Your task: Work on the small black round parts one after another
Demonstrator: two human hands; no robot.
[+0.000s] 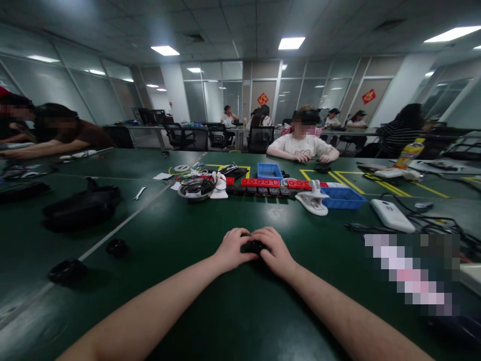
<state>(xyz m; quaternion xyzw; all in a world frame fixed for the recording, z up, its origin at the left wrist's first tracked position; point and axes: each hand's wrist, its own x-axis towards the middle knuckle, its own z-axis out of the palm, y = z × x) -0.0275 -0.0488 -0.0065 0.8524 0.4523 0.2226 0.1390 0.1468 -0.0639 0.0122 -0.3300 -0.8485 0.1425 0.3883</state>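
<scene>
Both of my hands meet over the green table around a small black object. My left hand curls round its left side, thumb low and fingers above. From the right, my right hand wraps it in the same way, and the fingertips of the two hands nearly touch. The fingers cover most of the object, so its shape is hard to make out. Two black ring-like parts, one small and one larger, lie to the left.
Ahead stand a metal bowl of cables, red socket strips, white clamps and blue trays. A black bag and wrench lie left, a white box right. A person sits opposite.
</scene>
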